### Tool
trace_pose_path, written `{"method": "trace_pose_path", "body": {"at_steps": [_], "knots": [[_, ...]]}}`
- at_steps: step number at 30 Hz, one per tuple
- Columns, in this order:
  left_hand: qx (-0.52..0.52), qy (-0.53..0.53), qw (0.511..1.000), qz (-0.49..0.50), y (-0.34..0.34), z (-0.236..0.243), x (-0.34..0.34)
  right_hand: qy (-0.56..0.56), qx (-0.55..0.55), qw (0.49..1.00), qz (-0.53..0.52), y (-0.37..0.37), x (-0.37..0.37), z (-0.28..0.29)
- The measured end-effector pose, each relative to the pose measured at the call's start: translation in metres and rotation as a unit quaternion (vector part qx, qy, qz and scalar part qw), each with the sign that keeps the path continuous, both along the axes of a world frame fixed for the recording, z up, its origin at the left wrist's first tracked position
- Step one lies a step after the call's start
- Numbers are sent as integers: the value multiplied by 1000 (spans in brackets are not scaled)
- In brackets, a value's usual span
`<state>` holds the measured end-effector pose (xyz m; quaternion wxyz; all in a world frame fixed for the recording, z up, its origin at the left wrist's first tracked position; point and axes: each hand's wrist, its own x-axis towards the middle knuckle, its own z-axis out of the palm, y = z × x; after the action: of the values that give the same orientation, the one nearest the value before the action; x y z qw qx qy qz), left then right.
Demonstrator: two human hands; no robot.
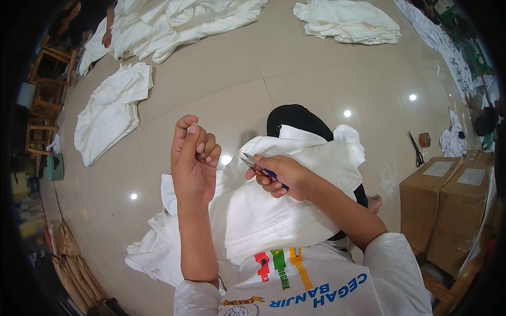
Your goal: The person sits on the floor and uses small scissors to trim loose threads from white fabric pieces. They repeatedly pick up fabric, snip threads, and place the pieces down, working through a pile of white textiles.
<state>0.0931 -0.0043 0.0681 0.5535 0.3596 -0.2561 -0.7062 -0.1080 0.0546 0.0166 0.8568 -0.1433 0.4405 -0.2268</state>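
My right hand (282, 175) is closed around thread snips (267, 171) with blue handles. Their metal blades point up and to the left, above the white garment (274, 213) spread over my lap. To the left, my left hand (194, 152) is raised with its fingers curled and the thumb pressed against the forefinger. Whatever may be in that pinch is too small to make out. The garment drapes over my legs, and a loose mass of white cloth (158, 253) trails onto the floor at my left.
Folded white garments (113, 110) lie at left, with larger piles (184, 23) behind and another stack (348, 23) at far right. Scissors (416, 149), a tape roll (425, 139) and cardboard boxes (421, 203) are on my right. Other people sit at both sides.
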Motion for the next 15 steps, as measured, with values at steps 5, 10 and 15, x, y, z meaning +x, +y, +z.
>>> {"method": "trace_pose_path", "body": {"at_steps": [5, 10, 15], "knots": [[6, 12, 1000, -1, 1, -1, 3, -4, 4, 1000, 6, -6, 1, 0], [13, 14, 1000, 2, 4, -1, 4, -6, 7, 1000, 9, -9, 3, -3], [12, 18, 1000, 0, 6, 2, 4, -1, 5, 1000, 7, -10, 3, -4]]}}
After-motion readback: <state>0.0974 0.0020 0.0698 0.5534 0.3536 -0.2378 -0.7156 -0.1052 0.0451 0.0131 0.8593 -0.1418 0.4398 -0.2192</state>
